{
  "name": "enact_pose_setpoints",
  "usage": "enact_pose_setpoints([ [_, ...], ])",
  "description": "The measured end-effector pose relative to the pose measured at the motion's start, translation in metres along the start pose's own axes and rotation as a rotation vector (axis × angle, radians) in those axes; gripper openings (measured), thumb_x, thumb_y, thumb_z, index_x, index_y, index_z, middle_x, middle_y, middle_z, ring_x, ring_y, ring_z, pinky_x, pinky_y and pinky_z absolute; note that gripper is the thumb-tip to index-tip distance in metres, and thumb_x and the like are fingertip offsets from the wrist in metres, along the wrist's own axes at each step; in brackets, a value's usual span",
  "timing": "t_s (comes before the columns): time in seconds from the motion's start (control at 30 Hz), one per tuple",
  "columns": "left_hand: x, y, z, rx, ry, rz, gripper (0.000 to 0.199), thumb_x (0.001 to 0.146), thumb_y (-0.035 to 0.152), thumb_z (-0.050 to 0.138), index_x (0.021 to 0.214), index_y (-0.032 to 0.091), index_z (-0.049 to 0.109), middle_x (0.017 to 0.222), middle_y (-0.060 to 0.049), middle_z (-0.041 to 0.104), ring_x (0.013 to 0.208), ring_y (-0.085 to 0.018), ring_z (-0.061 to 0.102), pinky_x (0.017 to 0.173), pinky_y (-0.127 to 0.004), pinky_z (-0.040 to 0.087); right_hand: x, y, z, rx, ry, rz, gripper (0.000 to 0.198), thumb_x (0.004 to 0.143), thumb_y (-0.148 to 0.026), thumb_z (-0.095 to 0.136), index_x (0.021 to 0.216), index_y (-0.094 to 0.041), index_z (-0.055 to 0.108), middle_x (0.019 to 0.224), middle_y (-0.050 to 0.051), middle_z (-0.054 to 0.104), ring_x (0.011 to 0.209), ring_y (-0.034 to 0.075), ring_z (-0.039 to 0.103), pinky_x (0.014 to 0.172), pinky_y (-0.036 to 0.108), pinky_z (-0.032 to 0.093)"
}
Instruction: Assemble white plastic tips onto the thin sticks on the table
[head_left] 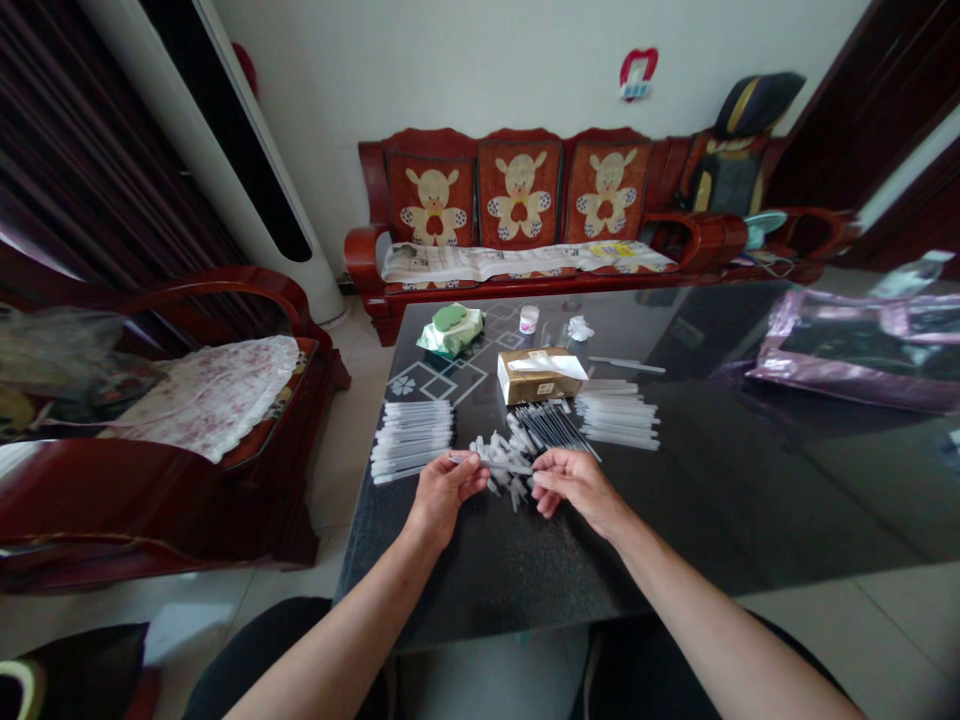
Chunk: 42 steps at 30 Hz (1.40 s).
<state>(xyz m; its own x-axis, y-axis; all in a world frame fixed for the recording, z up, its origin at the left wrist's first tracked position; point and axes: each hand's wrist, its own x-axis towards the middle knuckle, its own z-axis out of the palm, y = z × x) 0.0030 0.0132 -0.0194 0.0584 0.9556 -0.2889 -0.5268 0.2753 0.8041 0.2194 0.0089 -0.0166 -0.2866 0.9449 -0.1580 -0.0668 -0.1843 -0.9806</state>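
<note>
My left hand [448, 487] is closed in a pinch around a slim pale pen part, seen only in part between thumb and forefinger. Just right of it lies a heap of small whitish pen pieces [504, 462], some with dark ends. At the heap's right edge my right hand [568, 482] has its thumb and fingers drawn together; what they hold, if anything, is too small to make out. Dark thin pen refills [553, 428] lie behind the heap. Rows of frosted white pen barrels [411, 440] are at the left, and more white tubes [619, 415] at the right.
Behind the parts on the dark glossy table [480, 590] stands a gold tissue box [544, 388]. Farther back are a green wipes pack [451, 330], a small white jar [529, 319] and a crumpled tissue [580, 328]. A purple-edged plastic bag [862, 385] lies far right.
</note>
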Motion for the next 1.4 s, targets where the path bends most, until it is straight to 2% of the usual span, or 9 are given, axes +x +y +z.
enact_pose_setpoints([
  [0.17, 0.0001, 0.0003, 0.0004, 0.002, 0.001, -0.011, 0.024, 0.063, 0.022, 0.081, 0.078, 0.011, 0.065, 0.066, -0.003, 0.068, 0.064, -0.012, 0.066, 0.063, -0.021, 0.056, 0.0003, 0.0010, 0.0017, -0.053, -0.020, 0.021, 0.034, 0.082, -0.045, 0.060, 0.079, -0.011, 0.060, 0.059, 0.004, 0.066, 0.040, 0.013, 0.060, 0.037, 0.022, 0.047],
  [0.33, 0.0014, 0.0020, 0.0009, 0.001, 0.015, -0.012, 0.024, 0.063, 0.022, 0.081, 0.078, 0.010, 0.065, 0.066, -0.003, 0.068, 0.064, -0.013, 0.067, 0.062, -0.021, 0.056, 0.0004, -0.0016, 0.0026, -0.073, -0.006, 0.069, 0.042, 0.085, -0.051, 0.053, 0.079, -0.011, 0.059, 0.055, 0.004, 0.064, 0.035, 0.012, 0.056, 0.032, 0.020, 0.043],
  [0.57, 0.0021, 0.0015, -0.0006, -0.002, 0.013, -0.005, 0.024, 0.064, 0.021, 0.080, 0.078, 0.010, 0.064, 0.066, -0.004, 0.068, 0.064, -0.013, 0.067, 0.061, -0.021, 0.056, -0.0005, 0.0013, -0.0021, -0.055, -0.018, -0.005, 0.033, 0.077, -0.039, 0.067, 0.094, -0.014, 0.056, 0.060, 0.001, 0.066, 0.039, 0.012, 0.058, 0.037, 0.021, 0.046],
  [0.67, 0.0009, 0.0008, -0.0001, -0.004, 0.021, -0.012, 0.024, 0.063, 0.021, 0.081, 0.077, 0.011, 0.064, 0.065, -0.003, 0.067, 0.064, -0.013, 0.067, 0.061, -0.021, 0.056, -0.0003, 0.0012, -0.0010, -0.068, -0.030, 0.002, 0.030, 0.079, -0.041, 0.063, 0.087, -0.013, 0.057, 0.060, 0.002, 0.066, 0.039, 0.012, 0.058, 0.036, 0.021, 0.045],
  [0.8, 0.0016, 0.0003, -0.0001, 0.004, 0.011, -0.005, 0.024, 0.064, 0.022, 0.080, 0.078, 0.010, 0.064, 0.067, -0.003, 0.068, 0.064, -0.013, 0.066, 0.061, -0.021, 0.055, -0.0001, -0.0019, 0.0018, -0.087, -0.028, 0.049, 0.039, 0.085, -0.049, 0.053, 0.079, -0.012, 0.058, 0.057, 0.004, 0.065, 0.037, 0.011, 0.056, 0.034, 0.020, 0.043],
  [0.87, 0.0023, 0.0004, -0.0005, 0.006, 0.009, -0.003, 0.024, 0.064, 0.022, 0.080, 0.079, 0.010, 0.064, 0.067, -0.004, 0.068, 0.063, -0.012, 0.066, 0.061, -0.021, 0.055, 0.0001, -0.0028, 0.0019, -0.078, -0.012, 0.054, 0.040, 0.086, -0.051, 0.051, 0.082, -0.011, 0.058, 0.056, 0.003, 0.065, 0.036, 0.011, 0.056, 0.033, 0.020, 0.042],
  [1.0, 0.0018, 0.0007, -0.0007, 0.001, 0.014, -0.008, 0.024, 0.063, 0.021, 0.080, 0.077, 0.010, 0.064, 0.066, -0.004, 0.067, 0.062, -0.012, 0.066, 0.060, -0.020, 0.055, 0.0008, -0.0014, 0.0000, -0.078, -0.010, 0.006, 0.032, 0.080, -0.043, 0.062, 0.091, -0.014, 0.057, 0.059, 0.001, 0.066, 0.038, 0.011, 0.056, 0.035, 0.020, 0.043],
  [1.2, 0.0004, 0.0004, -0.0003, 0.006, 0.004, -0.006, 0.023, 0.064, 0.022, 0.080, 0.077, 0.011, 0.064, 0.066, -0.003, 0.067, 0.064, -0.012, 0.066, 0.062, -0.021, 0.055, 0.0010, -0.0013, 0.0019, -0.121, -0.018, 0.038, 0.036, 0.084, -0.048, 0.054, 0.079, -0.012, 0.058, 0.056, 0.003, 0.065, 0.037, 0.010, 0.055, 0.033, 0.018, 0.041],
  [1.4, 0.0015, 0.0005, 0.0002, 0.015, 0.006, -0.002, 0.025, 0.063, 0.023, 0.081, 0.077, 0.010, 0.065, 0.066, -0.004, 0.068, 0.063, -0.012, 0.066, 0.061, -0.020, 0.055, 0.0001, -0.0017, 0.0006, -0.111, -0.009, 0.012, 0.032, 0.080, -0.044, 0.062, 0.089, -0.014, 0.057, 0.058, 0.000, 0.065, 0.037, 0.010, 0.055, 0.034, 0.018, 0.041],
])
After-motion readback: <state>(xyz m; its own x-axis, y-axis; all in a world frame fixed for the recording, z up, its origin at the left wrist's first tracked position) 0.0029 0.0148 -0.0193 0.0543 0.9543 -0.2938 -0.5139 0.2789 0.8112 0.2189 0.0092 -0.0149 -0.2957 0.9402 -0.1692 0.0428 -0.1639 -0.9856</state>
